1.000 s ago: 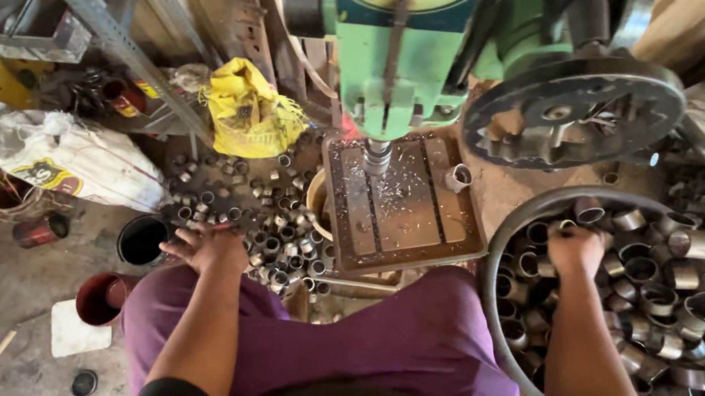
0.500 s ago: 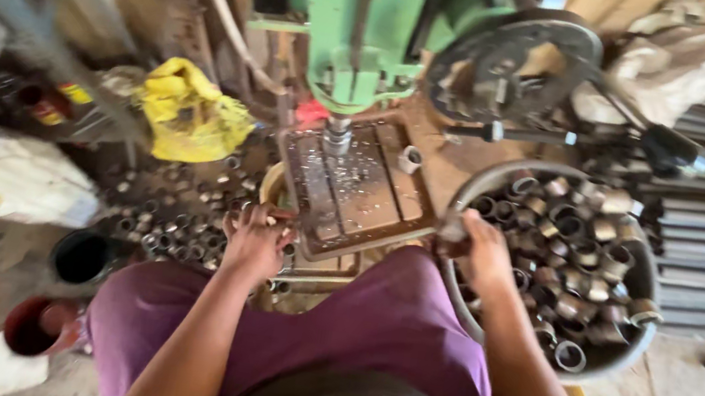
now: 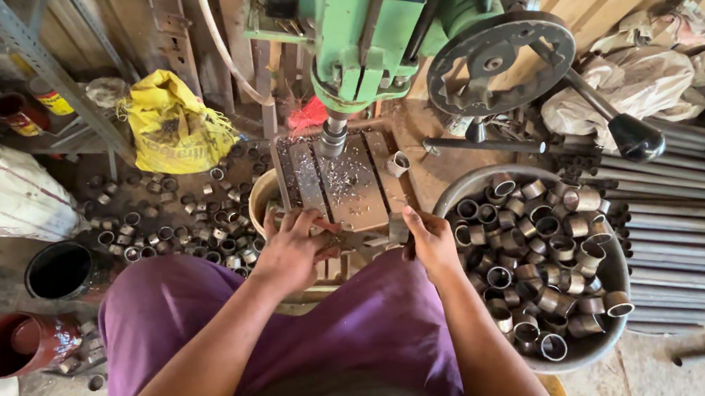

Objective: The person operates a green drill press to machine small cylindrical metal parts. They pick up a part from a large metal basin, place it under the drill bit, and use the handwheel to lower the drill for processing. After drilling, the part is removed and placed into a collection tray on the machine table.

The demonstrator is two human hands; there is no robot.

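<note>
The green drill press stands in the middle, its grooved metal work table just below the spindle and before the seated person's knees. Both hands rest at the table's near edge, the left hand beside the right hand. To the right sits a round metal basin full of short steel pipe rings, with long steel tubes stacked behind it. Left of the table, loose cut rings lie scattered on the floor, a crumpled yellow sack behind them.
</note>
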